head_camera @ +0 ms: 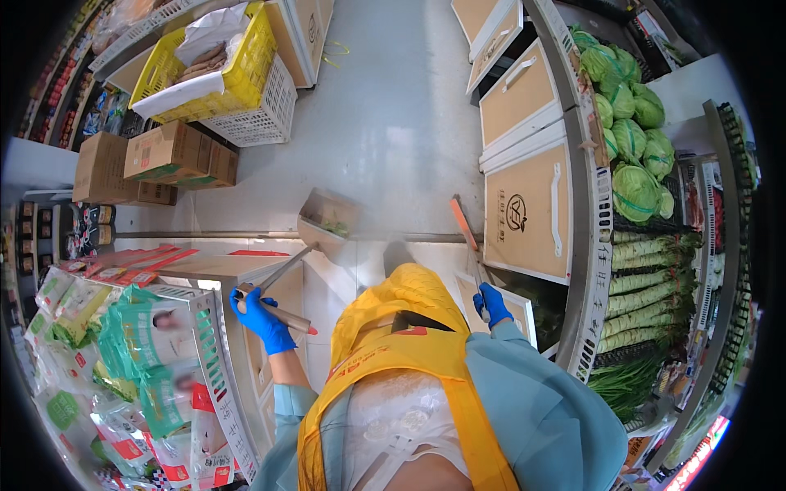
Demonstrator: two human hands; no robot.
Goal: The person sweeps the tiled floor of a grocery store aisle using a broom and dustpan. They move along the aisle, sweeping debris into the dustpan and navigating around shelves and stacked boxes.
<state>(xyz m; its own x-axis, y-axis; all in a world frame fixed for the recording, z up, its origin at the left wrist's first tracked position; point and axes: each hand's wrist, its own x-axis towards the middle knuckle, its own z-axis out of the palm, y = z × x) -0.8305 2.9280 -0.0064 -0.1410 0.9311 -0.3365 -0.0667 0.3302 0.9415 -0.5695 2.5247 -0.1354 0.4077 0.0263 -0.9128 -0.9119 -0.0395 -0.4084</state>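
Observation:
My left hand, in a blue glove, grips the grey handle of a long-handled dustpan. Green leaf scraps lie in the pan, which is down at floor level. A brown rod with a red end also passes through this hand; whether it belongs to the dustpan handle I cannot tell. On the other side, my right hand, gloved in blue too, is closed around the grey stick of a broom. The broom's orange end points forward, beside a cabinet door.
Shelves of packaged goods flank me on the left. Cardboard cartons and a yellow crate on a white basket stand ahead left. Wooden cabinet doors line the right, beneath cabbages and stem lettuce. Grey floor stretches ahead.

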